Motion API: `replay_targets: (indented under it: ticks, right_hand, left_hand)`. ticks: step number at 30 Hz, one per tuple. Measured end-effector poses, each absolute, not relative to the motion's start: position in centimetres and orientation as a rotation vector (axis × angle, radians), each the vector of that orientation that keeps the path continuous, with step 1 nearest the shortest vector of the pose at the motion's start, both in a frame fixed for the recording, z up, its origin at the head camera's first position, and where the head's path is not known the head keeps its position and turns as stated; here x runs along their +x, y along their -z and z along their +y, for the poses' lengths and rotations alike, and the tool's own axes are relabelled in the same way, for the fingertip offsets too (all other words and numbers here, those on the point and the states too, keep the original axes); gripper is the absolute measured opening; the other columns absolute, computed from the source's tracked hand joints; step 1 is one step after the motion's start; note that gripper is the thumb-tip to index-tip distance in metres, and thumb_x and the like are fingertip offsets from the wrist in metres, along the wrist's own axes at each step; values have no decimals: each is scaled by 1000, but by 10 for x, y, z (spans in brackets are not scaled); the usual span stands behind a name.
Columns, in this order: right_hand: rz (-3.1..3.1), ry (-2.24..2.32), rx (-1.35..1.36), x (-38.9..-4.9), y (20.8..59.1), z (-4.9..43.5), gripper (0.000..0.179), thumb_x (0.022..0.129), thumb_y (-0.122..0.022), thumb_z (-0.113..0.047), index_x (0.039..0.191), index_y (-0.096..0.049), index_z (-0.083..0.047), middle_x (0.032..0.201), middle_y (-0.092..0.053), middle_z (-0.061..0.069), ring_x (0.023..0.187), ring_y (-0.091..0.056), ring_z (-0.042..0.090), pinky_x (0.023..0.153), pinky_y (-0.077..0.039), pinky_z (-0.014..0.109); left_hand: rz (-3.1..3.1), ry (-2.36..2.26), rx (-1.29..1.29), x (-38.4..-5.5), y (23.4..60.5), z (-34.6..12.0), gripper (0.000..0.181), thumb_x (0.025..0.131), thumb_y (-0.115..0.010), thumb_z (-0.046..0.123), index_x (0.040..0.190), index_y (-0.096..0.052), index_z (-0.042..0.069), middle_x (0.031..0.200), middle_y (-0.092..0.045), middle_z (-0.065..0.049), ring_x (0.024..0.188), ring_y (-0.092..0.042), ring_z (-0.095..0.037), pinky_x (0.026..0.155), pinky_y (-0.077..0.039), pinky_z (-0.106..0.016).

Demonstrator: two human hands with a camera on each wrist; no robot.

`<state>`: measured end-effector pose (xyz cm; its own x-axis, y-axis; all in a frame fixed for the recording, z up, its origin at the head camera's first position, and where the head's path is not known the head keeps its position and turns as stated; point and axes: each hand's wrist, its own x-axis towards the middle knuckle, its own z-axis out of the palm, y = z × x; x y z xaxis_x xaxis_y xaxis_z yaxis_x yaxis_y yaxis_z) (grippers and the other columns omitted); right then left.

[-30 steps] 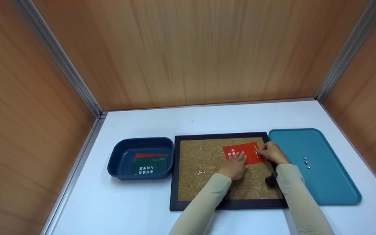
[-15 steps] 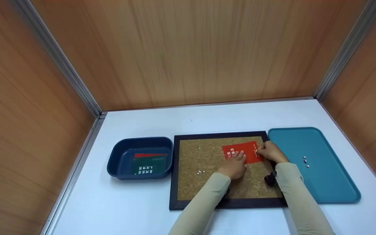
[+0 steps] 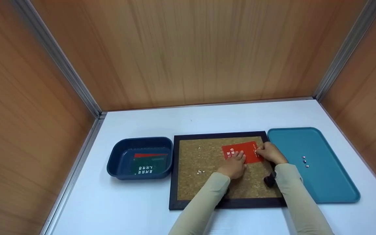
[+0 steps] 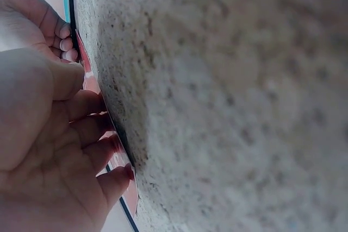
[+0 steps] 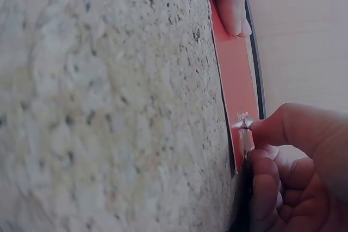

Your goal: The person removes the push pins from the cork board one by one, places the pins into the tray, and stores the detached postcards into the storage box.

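Note:
A red card (image 3: 250,149) with white print lies on the framed corkboard (image 3: 191,186), in the upper right part. My left hand (image 3: 233,167) rests on it with fingers spread out, the fingertips touching the card in the left wrist view. At the card's right end, my right hand (image 3: 272,153) pinches a small shiny pushpin (image 5: 244,124) between thumb and curled fingers. In the right wrist view the pushpin stands against the card, near a line of small print; its point is hidden.
Several small shiny pins (image 3: 201,172) are on the cork at left. A teal tray (image 3: 328,186) on the right carries a short row of pins (image 3: 305,162). The dark blue bin (image 3: 114,164) at left holds a green card (image 3: 148,164) and a red one (image 3: 150,155).
Both hands stay in nearly the same place on the card. The right fingers have shifted only slightly at its right end, and the view has drifted a little.

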<state>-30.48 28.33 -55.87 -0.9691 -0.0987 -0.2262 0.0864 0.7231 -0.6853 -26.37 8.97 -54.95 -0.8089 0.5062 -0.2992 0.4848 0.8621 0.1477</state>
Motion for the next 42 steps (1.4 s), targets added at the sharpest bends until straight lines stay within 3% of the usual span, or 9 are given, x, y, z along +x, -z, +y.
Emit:
replay_targets:
  ticks: [11, 18, 28, 42]
  right_hand:
    - [2666, 1132, -7, -302, 558, 285, 33, 92, -53, -11, 60, -52, -8, 50, -40, -5, 46, -37, 10, 47, -34, 24]
    - [2675, 1171, 8, -301, 559, 286, 24, 93, -55, -12, 84, -68, 5, 65, -58, 1, 55, -44, 10, 50, -39, 25]
    - [2631, 1222, 82, -298, 564, 290, 27, 95, -55, -18, 96, -67, 6, 85, -66, 11, 67, -52, 13, 58, -44, 25]
    - [2539, 1328, 79, -295, 559, 299, 33, 97, -51, -18, 112, -62, 9, 102, -65, 20, 77, -59, 15, 65, -51, 26]
  left_hand:
    - [2708, -136, 753, -262, 545, 89, 50, 105, -31, 36, 152, -29, 20, 160, -21, 7, 148, -19, -12, 119, -24, -27]
    - [2716, -135, 730, -265, 548, 90, 50, 105, -30, 39, 152, -29, 23, 160, -20, 10, 148, -18, -9, 119, -24, -26]
    - [2697, -171, 715, -263, 548, 92, 50, 105, -28, 39, 152, -28, 24, 160, -19, 11, 148, -17, -9, 118, -26, -28]
    - [2688, -198, 729, -264, 547, 93, 50, 105, -27, 37, 152, -28, 21, 160, -20, 8, 148, -17, -11, 119, -23, -27]
